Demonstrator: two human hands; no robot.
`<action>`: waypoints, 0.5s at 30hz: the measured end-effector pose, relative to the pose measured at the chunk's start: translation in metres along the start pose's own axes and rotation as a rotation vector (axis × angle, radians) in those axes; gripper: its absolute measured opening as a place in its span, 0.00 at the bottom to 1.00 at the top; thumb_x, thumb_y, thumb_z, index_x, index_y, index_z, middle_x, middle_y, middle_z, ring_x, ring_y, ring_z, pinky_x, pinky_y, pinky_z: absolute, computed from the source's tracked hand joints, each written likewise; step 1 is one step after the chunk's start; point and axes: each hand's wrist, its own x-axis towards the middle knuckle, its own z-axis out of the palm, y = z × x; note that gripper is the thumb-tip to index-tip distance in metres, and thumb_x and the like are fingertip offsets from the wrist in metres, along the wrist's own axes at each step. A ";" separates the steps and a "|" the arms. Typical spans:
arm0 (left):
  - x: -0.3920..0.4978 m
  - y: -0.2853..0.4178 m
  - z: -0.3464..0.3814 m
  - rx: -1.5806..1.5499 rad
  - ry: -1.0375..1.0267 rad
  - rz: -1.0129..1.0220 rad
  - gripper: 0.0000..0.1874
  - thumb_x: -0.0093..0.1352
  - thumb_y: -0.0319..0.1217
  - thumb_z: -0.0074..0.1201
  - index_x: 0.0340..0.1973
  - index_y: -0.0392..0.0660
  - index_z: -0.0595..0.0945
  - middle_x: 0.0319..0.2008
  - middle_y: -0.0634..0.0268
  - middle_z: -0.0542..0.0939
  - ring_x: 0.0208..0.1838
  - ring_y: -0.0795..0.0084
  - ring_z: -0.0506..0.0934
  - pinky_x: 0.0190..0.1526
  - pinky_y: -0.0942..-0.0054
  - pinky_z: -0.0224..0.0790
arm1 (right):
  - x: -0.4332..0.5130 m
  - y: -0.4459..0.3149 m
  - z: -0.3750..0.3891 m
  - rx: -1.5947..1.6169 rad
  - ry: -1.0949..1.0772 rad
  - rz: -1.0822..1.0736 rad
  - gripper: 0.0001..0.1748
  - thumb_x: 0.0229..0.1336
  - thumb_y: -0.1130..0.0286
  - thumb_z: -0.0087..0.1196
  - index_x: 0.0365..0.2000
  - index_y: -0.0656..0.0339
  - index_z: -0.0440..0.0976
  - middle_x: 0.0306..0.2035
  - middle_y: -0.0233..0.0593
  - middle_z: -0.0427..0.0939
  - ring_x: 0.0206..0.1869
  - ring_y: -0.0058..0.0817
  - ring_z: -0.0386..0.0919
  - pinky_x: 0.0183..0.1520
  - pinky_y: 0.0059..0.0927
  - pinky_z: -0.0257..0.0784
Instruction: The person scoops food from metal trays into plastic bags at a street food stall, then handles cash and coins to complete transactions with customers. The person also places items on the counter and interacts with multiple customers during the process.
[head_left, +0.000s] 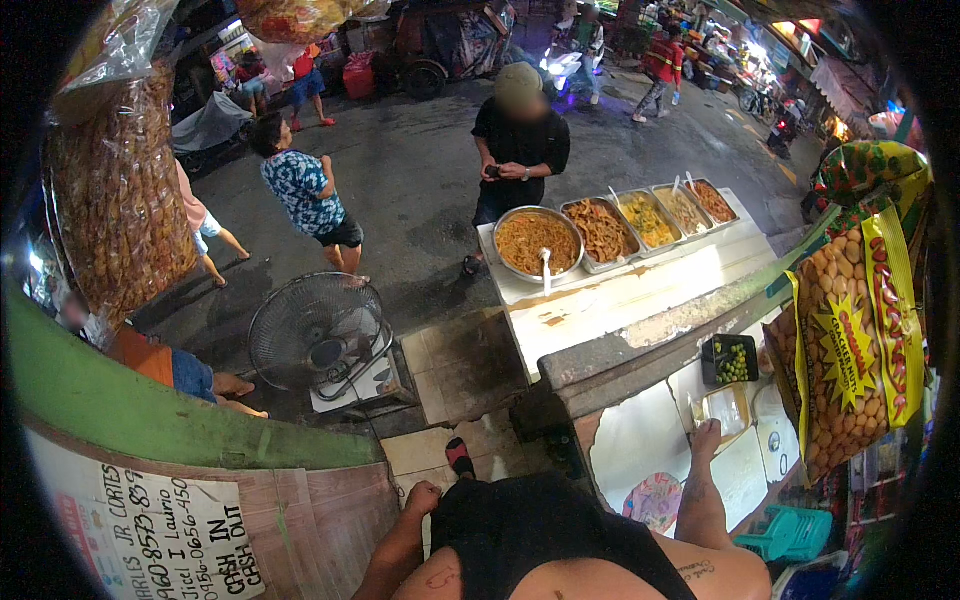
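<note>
My right hand (706, 439) reaches over the tiled counter to the near left corner of a shallow yellowish container (739, 409) with something clear or whitish inside. The fingertips meet its edge, but I cannot tell whether they grip it. Just behind that container stands a black plastic tub (729, 360) of small green citrus fruits. A round, patterned pink item (654, 501) lies on the counter nearer my body. Low beside my hip, my left hand (424, 496) hangs with its fingers curled in, and nothing shows in it.
A white table (600, 300) beyond the counter bears a round metal pan (537, 244) of noodles and several food trays. Behind it stands a person in black (521, 142). An electric fan (319, 337) is at left. Snack bags (847, 345) hang at right; a teal stool (787, 531) sits below.
</note>
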 end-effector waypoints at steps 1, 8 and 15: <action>0.000 0.000 0.000 0.004 0.013 -0.003 0.16 0.65 0.39 0.54 0.31 0.35 0.81 0.27 0.49 0.82 0.34 0.55 0.82 0.40 0.61 0.72 | 0.000 0.001 0.001 -0.028 0.004 0.029 0.09 0.61 0.70 0.45 0.32 0.67 0.70 0.27 0.54 0.74 0.30 0.47 0.74 0.37 0.43 0.69; 0.003 0.000 0.005 0.037 0.056 0.050 0.17 0.65 0.38 0.55 0.33 0.34 0.81 0.31 0.45 0.82 0.38 0.50 0.81 0.43 0.59 0.72 | -0.002 -0.018 -0.008 -0.053 -0.009 0.018 0.11 0.61 0.69 0.44 0.34 0.67 0.71 0.30 0.56 0.76 0.34 0.51 0.75 0.40 0.46 0.70; 0.007 0.002 0.005 0.031 -0.006 0.022 0.18 0.65 0.39 0.54 0.35 0.33 0.82 0.35 0.43 0.81 0.42 0.48 0.81 0.46 0.59 0.71 | -0.003 -0.028 -0.013 -0.017 -0.060 0.121 0.11 0.61 0.69 0.44 0.34 0.67 0.71 0.32 0.56 0.77 0.36 0.52 0.75 0.42 0.46 0.70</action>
